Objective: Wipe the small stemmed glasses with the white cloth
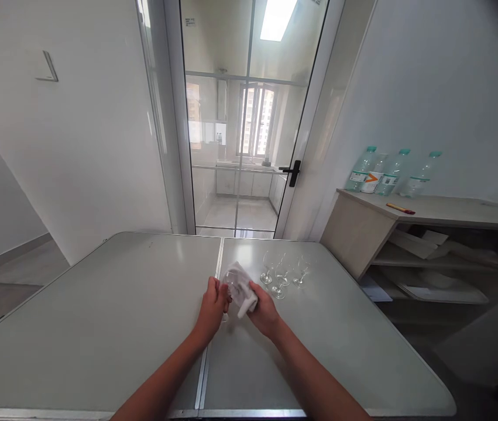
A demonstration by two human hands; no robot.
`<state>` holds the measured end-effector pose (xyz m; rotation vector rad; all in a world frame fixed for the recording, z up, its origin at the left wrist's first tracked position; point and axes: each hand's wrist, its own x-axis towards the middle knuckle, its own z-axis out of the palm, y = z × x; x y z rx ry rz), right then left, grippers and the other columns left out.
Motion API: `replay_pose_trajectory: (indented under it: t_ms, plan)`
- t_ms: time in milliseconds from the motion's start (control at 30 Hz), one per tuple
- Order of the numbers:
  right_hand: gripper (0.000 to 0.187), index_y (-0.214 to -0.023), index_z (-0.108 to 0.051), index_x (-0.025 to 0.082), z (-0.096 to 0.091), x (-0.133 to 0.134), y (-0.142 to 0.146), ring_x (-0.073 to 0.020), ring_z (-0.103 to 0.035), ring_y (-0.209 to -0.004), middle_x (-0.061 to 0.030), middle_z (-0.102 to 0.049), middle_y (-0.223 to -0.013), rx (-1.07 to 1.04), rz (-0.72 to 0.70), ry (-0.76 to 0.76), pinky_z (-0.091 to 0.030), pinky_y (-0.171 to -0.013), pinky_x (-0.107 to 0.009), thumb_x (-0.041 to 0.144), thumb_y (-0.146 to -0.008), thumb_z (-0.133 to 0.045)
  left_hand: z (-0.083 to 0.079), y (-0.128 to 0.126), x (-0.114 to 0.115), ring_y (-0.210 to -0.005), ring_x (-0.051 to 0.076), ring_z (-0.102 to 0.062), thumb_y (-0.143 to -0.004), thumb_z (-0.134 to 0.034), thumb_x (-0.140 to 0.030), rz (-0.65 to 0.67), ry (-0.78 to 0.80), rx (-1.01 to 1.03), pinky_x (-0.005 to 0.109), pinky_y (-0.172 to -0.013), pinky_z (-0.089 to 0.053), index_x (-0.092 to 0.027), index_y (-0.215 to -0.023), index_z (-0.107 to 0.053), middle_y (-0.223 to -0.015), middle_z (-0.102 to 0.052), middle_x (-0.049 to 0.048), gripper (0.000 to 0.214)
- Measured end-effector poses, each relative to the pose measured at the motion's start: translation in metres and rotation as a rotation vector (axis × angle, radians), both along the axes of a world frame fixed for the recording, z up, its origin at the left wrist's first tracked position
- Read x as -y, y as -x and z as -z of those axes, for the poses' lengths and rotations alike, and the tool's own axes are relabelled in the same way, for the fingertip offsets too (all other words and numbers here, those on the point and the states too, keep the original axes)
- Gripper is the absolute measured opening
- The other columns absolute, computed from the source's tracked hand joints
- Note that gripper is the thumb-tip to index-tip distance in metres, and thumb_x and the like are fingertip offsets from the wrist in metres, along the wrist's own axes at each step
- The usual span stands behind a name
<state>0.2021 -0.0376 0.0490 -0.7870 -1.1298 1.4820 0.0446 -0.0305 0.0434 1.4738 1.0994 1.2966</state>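
Over the middle of the table, my left hand is closed on a clear wine glass, which is tilted; part of its foot shows below the fingers. A white cloth is wrapped against the bowl of this glass. My right hand grips the cloth from the right side, its fingers mostly hidden behind it. Just beyond my right hand, several clear stemmed glasses stand close together on the table.
The grey folding table has a metal seam down its middle. On the right, a shelf unit carries several plastic bottles and a small red-and-yellow item. A glass door stands beyond the table.
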Motion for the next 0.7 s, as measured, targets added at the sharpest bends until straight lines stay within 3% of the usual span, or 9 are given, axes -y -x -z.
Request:
replay_pose_trajectory:
  t_ms: [67, 133, 233, 300, 367, 433, 533, 600, 700]
  plan:
    - [0.059, -0.13, -0.068, 0.021, 0.001, 0.005, 0.008, -0.0304, -0.063, -0.114, -0.0103, -0.073, -0.112, 0.086, -0.004, -0.131, -0.051, -0.098, -0.045, 0.064, -0.099, -0.042, 0.002, -0.002, -0.005, -0.054, 0.013, -0.053, -0.095, -0.041, -0.071, -0.019, 0.088, 0.145, 0.025, -0.056, -0.042, -0.025, -0.087, -0.036, -0.069, -0.056, -0.0049, 0.047]
    - [0.06, -0.146, -0.056, 0.026, 0.001, 0.009, 0.013, -0.0292, -0.048, -0.138, -0.0091, -0.065, -0.134, 0.229, 0.048, -0.299, -0.039, -0.115, -0.047, 0.062, -0.102, -0.037, 0.005, -0.002, -0.008, -0.055, 0.012, -0.053, -0.095, -0.039, -0.072, -0.037, 0.13, 0.205, 0.023, -0.054, -0.041, -0.024, -0.086, -0.037, -0.069, -0.054, -0.0051, 0.049]
    - [0.057, -0.154, -0.047, 0.026, -0.002, 0.009, 0.013, -0.0274, -0.028, -0.152, -0.009, -0.049, -0.154, 0.525, 0.128, -0.557, -0.02, -0.125, -0.049, 0.053, -0.105, -0.036, 0.009, -0.001, -0.008, -0.05, 0.011, -0.045, -0.098, -0.038, -0.065, -0.063, 0.129, 0.112, 0.022, -0.05, -0.036, -0.023, -0.085, -0.041, -0.063, -0.047, -0.007, 0.044]
    - [0.049, -0.149, -0.053, 0.026, -0.005, 0.006, 0.008, -0.0286, -0.031, -0.15, -0.0103, -0.047, -0.154, 0.688, 0.174, -0.712, -0.021, -0.125, -0.05, 0.043, -0.105, -0.039, 0.01, -0.001, -0.005, -0.049, 0.012, -0.044, -0.099, -0.04, -0.057, -0.041, 0.076, -0.012, 0.023, -0.05, -0.035, -0.023, -0.087, -0.046, -0.06, -0.047, -0.0069, 0.037]
    - [0.042, -0.141, -0.061, 0.027, -0.007, 0.003, 0.003, -0.0284, -0.042, -0.14, -0.0106, -0.052, -0.147, 0.756, 0.225, -0.805, -0.03, -0.12, -0.048, 0.036, -0.104, -0.043, 0.008, -0.002, 0.0, -0.052, 0.014, -0.047, -0.1, -0.041, -0.048, 0.0, -0.011, -0.125, 0.025, -0.054, -0.036, -0.021, -0.096, -0.051, -0.062, -0.052, -0.0052, 0.029]
    - [0.037, -0.134, -0.064, 0.027, -0.01, 0.001, -0.001, -0.0272, -0.051, -0.129, -0.0102, -0.057, -0.138, 0.71, 0.272, -0.804, -0.04, -0.112, -0.044, 0.034, -0.101, -0.049, 0.005, -0.001, 0.005, -0.056, 0.015, -0.051, -0.101, -0.039, -0.042, 0.043, -0.096, -0.21, 0.026, -0.057, -0.037, -0.021, -0.104, -0.052, -0.066, -0.056, -0.0037, 0.025]
    - [0.033, -0.127, -0.063, 0.024, -0.012, 0.002, -0.002, -0.0234, -0.062, -0.104, -0.0079, -0.065, -0.119, 0.561, 0.277, -0.623, -0.05, -0.094, -0.036, 0.036, -0.098, -0.054, 0.002, 0.002, 0.011, -0.06, 0.016, -0.053, -0.102, -0.039, -0.039, 0.103, -0.183, -0.327, 0.026, -0.06, -0.036, -0.022, -0.103, -0.049, -0.072, -0.058, -0.0027, 0.019]
    - [0.03, -0.119, -0.064, 0.022, -0.012, 0.004, 0.0, -0.02, -0.062, -0.087, -0.0044, -0.067, -0.102, 0.483, 0.278, -0.456, -0.05, -0.081, -0.031, 0.039, -0.098, -0.053, 0.003, 0.004, 0.012, -0.062, 0.017, -0.054, -0.101, -0.042, -0.038, 0.129, -0.238, -0.399, 0.026, -0.061, -0.035, -0.023, -0.1, -0.046, -0.073, -0.058, -0.0025, 0.015]
    - [0.032, -0.103, -0.067, 0.02, -0.01, 0.006, 0.007, -0.0177, -0.057, -0.078, -0.0018, -0.065, -0.088, 0.393, 0.377, -0.273, -0.046, -0.073, -0.028, 0.045, -0.099, -0.048, 0.008, 0.004, 0.011, -0.06, 0.017, -0.055, -0.1, -0.043, -0.036, 0.096, -0.287, -0.479, 0.026, -0.06, -0.033, -0.025, -0.094, -0.045, -0.071, -0.057, -0.0028, 0.013]
